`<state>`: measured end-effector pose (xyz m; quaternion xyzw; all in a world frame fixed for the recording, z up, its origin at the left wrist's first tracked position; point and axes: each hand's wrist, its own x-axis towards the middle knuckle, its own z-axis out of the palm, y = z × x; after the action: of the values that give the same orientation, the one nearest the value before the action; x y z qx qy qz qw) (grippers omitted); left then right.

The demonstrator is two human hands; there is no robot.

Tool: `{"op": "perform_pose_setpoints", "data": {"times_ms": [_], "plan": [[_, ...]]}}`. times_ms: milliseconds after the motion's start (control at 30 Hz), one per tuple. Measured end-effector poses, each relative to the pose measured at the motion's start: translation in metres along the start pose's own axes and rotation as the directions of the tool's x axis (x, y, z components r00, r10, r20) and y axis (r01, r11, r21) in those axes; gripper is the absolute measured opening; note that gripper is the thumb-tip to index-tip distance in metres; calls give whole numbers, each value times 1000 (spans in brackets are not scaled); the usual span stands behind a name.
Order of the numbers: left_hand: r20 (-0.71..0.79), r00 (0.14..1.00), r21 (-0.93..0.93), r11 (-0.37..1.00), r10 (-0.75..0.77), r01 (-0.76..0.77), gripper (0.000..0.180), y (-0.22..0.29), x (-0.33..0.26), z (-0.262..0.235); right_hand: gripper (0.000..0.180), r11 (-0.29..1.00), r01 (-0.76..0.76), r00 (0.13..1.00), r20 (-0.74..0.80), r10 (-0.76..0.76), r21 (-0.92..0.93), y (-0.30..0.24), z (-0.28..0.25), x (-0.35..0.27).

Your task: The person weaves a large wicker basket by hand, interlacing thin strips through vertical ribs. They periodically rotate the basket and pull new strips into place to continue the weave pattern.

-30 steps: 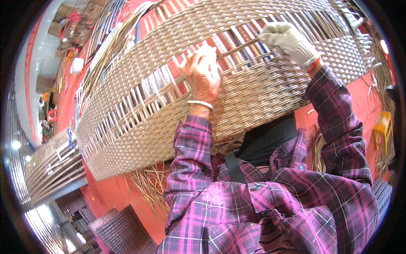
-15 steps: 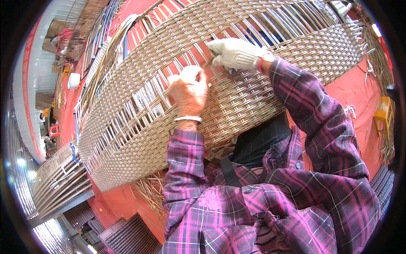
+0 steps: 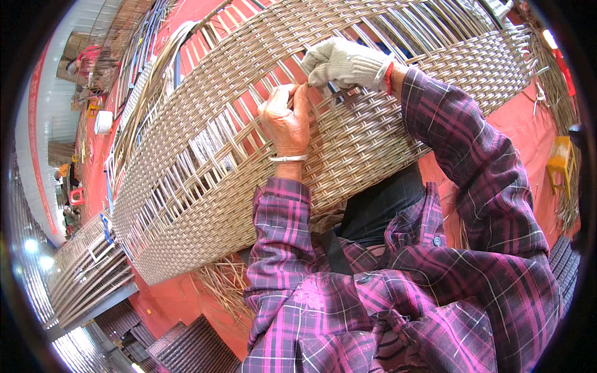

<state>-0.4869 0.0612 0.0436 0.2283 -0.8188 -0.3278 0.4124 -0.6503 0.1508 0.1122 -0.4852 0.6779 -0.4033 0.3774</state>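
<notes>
A large curved wicker panel of flat tan-brown strands lies across in front of me, with an unwoven band of bare ribs along its middle. Over that band my bare left hand has thumb and forefinger pinched on a thin wicker strand, mostly hidden by the fingers. Right beside it, my right hand, in a white knit glove, is closed with its fingertips on the same strand. Both hands are just above the weave, nearly touching. Red cloth shows between the ribs below them.
Long loose strands hang over the panel's far left side. Cut strands lie on the red floor covering. A yellow stool stands at right, a dark woven piece at lower left, and a white roll at far left.
My right hand has moved slightly up and its fingers have curled in more. My left hand has shifted up and right, closer to it, still pinching. The panel's position is about the same.
</notes>
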Motion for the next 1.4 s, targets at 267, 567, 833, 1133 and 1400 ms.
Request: {"op": "perform_pose_setpoints", "data": {"times_ms": [267,567,833,1133,1400], "plan": [[-1,990,170,975,144,-142,12,6,-3,3,12,974,204,978,-14,-206,-102,7,-14,-8],[-9,979,188,962,206,-200,10,-3,-2,7,12,938,183,978,-40,-204,-293,29,-66,-20],[34,918,190,899,395,-394,11,32,19,19,10,874,309,906,-162,-390,-375,15,-103,-43],[319,946,-325,932,-52,161,8,65,37,26,26,924,267,853,-379,-359,-275,13,-51,-64],[118,965,238,937,233,-256,8,37,20,5,32,735,-53,986,-151,-68,-676,32,-8,-4]]}}
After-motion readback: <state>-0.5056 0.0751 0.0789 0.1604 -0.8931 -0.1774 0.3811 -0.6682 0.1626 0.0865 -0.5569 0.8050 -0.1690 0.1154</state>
